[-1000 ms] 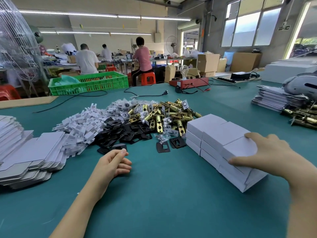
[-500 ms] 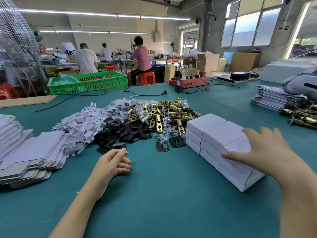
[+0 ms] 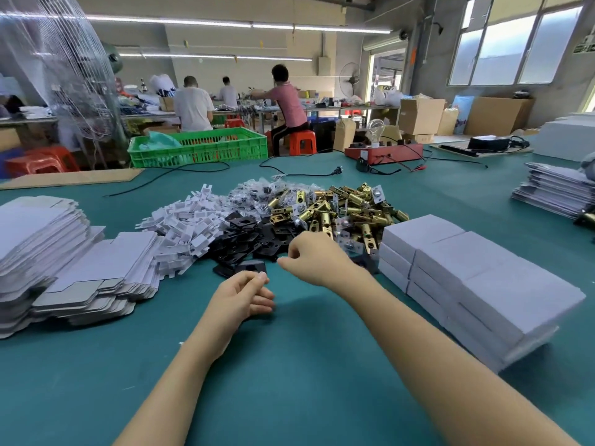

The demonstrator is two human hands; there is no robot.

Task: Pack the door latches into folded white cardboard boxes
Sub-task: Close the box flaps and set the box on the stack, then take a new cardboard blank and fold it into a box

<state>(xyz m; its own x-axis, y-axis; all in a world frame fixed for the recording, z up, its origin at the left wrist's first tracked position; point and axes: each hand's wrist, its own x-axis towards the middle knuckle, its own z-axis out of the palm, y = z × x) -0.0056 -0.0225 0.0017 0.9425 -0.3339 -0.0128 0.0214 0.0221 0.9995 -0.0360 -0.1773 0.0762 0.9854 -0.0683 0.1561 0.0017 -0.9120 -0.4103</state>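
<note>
The teal felt-like counter carries smooth stacked white boxes at right and flat blanks at left. Between them lie cylindrical brass door latches (glossy, tangled). The right hand, loosely curled and holding nothing, should lift one latch cleanly; the left hand rests curled, empty.

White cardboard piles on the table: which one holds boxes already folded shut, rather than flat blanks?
The stack of closed boxes beside the right forearm; the other piles lie flat and unfolded.

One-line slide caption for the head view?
Right hand reaches over black plates toward brass latches; left hand rests on green table beside closed white boxes.
</note>
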